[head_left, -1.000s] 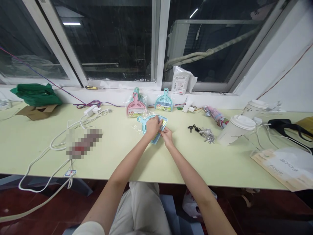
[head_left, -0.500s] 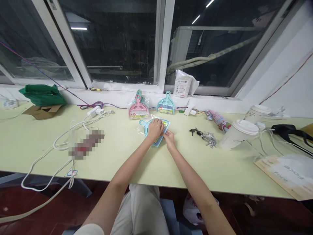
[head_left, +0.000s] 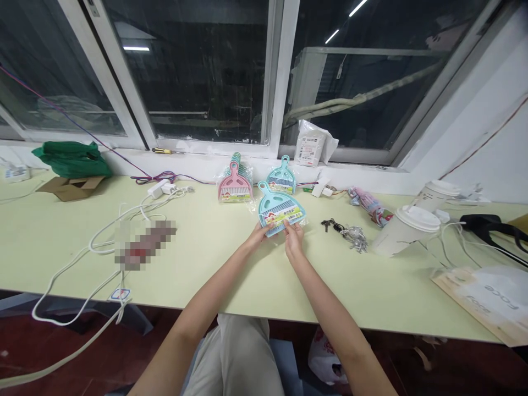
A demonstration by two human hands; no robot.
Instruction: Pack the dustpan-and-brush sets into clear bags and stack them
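Observation:
Between my hands a light blue mini dustpan and brush set [head_left: 279,210], in clear wrapping with a yellow-green label, is held tilted up with its handle pointing away from me. My left hand [head_left: 258,233] grips its lower left edge, and my right hand [head_left: 293,236] pinches the lower edge further right. Just behind it, another blue dustpan set [head_left: 282,177] leans against the wall under the window. To the left of that, a pink dustpan set [head_left: 235,184] stands in front of several green-handled ones.
Two white lidded cups [head_left: 406,228] stand right, beside a bunch of keys [head_left: 350,235] and a folded umbrella [head_left: 369,205]. White cables [head_left: 93,242] lie left. A green bag [head_left: 74,159] rests on an open cardboard box [head_left: 72,188]. A paper bag [head_left: 487,294] lies at the right edge.
The dustpan set has turned upright and swung to the right, its label now facing me. My left hand has come off its face down to the lower edge.

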